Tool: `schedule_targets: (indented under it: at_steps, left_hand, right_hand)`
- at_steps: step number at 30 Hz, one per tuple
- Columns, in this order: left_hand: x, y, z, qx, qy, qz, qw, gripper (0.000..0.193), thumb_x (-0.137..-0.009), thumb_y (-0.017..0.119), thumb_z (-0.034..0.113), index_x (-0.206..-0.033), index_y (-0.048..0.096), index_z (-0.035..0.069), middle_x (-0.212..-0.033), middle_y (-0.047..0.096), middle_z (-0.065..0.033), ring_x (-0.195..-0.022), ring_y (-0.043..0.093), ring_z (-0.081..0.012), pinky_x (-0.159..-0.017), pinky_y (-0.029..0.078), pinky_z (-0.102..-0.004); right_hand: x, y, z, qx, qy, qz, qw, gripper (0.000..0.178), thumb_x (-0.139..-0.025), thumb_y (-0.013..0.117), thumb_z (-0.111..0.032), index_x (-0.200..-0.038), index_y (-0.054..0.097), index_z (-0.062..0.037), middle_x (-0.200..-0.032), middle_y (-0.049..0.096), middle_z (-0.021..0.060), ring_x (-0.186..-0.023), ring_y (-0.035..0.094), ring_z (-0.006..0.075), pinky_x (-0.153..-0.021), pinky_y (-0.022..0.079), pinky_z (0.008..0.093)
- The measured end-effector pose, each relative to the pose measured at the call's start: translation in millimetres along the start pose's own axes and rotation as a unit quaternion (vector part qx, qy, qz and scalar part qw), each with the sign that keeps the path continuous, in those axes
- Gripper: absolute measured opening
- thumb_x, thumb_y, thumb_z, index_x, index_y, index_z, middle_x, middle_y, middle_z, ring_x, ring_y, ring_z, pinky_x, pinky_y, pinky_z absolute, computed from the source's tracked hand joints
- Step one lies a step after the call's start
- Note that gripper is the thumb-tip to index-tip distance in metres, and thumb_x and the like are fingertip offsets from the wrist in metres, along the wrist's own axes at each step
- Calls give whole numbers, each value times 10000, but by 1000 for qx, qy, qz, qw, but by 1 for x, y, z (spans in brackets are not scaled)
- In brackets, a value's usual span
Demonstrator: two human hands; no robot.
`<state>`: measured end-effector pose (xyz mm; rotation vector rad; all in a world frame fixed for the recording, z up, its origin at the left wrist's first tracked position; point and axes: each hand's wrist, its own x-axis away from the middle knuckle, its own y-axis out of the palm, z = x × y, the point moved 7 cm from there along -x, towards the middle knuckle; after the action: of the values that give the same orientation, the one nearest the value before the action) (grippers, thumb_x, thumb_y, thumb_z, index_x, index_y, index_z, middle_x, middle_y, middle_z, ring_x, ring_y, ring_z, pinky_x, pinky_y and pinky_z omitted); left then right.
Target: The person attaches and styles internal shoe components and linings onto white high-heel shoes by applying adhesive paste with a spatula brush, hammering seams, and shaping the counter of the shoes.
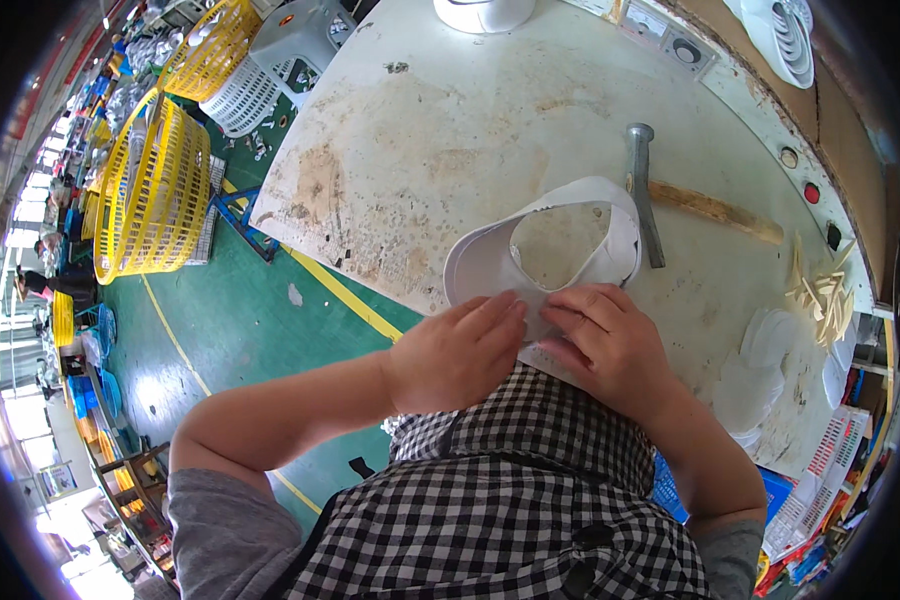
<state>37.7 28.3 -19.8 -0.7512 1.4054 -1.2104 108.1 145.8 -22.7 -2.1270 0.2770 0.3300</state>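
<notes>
A white curved piece with a large opening, which looks like a shoe upper (pixel 615 215), stands on the near part of the worktable. My left hand (pixel 460 350) is at its near edge, fingers bent together and pressed on the white material. Close beside it, my right hand (pixel 610 345) pinches the same edge between thumb and fingers. The fingertips of both hands nearly meet, and what lies under them is partly hidden. Just beyond the piece's right side lies a hammer (pixel 710 208) with a metal head and wooden handle, its head almost touching the piece.
The stained white table (pixel 450 130) carries another white piece (pixel 485 12) at its far edge. Flat white pieces (pixel 755 375) and thin wooden sticks (pixel 825 300) lie to the right. A control panel (pixel 670 40) is at the far right. Yellow baskets (pixel 155 200) stand on the left.
</notes>
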Motion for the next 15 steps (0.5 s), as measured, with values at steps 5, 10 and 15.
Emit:
schedule_targets:
  at_steps: [5, 10, 15]
  left_hand:
    - [-9, 2, 7, -30, -9, 9, 999, 321, -730, 659, 147, -1011, 671, -8, -1074, 651, -137, -1023, 637, -293, -785, 567, -361]
    - [-21, 9, -13, 113, -127, 33, 985, 330, -682, 739, 113, -995, 645, 64, -995, 648, -93, -910, 636, -246, -722, 540, -355]
    - [-21, -3, -30, 121, -128, 68, 982, 429, -672, 789, 117, -1063, 623, 63, -1019, 649, -90, -918, 626, -273, -806, 512, -379]
  right_hand:
    - [3, 0, -4, -1, 11, 14, 1000, 309, -735, 760, -139, -1007, 691, -8, -1067, 621, 108, -1015, 606, 282, -864, 532, 374]
    - [8, -2, 1, -22, 49, 48, 997, 270, -727, 744, -102, -973, 678, -13, -1054, 615, 101, -1011, 605, 291, -844, 534, 377]
    - [8, 1, 2, 1, 63, 77, 995, 204, -735, 713, -78, -923, 651, -28, -1002, 620, 98, -968, 614, 299, -803, 540, 377]
